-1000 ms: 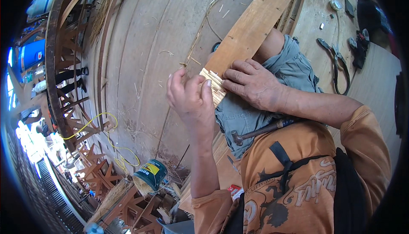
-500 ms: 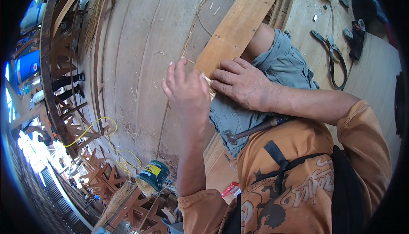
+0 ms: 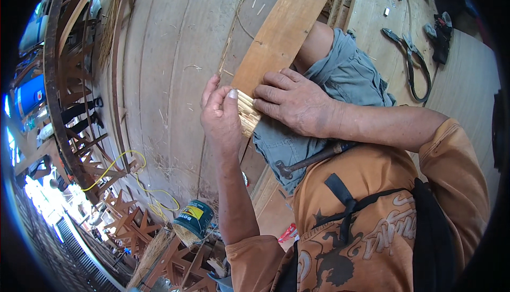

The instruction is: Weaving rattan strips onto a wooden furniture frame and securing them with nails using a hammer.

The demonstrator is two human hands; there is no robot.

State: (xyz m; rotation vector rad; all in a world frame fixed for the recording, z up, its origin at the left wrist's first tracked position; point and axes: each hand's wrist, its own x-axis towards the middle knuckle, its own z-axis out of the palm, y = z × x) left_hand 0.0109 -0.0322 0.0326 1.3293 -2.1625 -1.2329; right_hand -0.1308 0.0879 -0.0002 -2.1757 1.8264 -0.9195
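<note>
My left hand [image 3: 220, 116] is closed, its thumb at the upper left corner of a small pale woven cane piece [image 3: 247, 115]. A long thin cane strip [image 3: 227, 53] runs up from its fingers. My right hand [image 3: 297, 103] bears down with bent fingers where the weave meets the lower end of a long wooden board [image 3: 281, 23]. Its fingertips cover the right edge of the weave. The board slants across my bare knee. A hammer [image 3: 311, 162] lies on my lap over the grey shorts [image 3: 348, 74].
Black-handled cutters [image 3: 411, 61] and a dark tool [image 3: 442, 37] lie on planks at right. A green bucket [image 3: 192, 219], yellow cord [image 3: 139, 180] and wooden star shapes [image 3: 125, 215] are at lower left. Another person's dark-clad legs [image 3: 77, 111] show at far left.
The woven cane piece, mostly hidden before, now shows between my hands. My left hand has turned and drawn its fingers in; my right hand still presses at the board's end. The view has shifted slightly.
</note>
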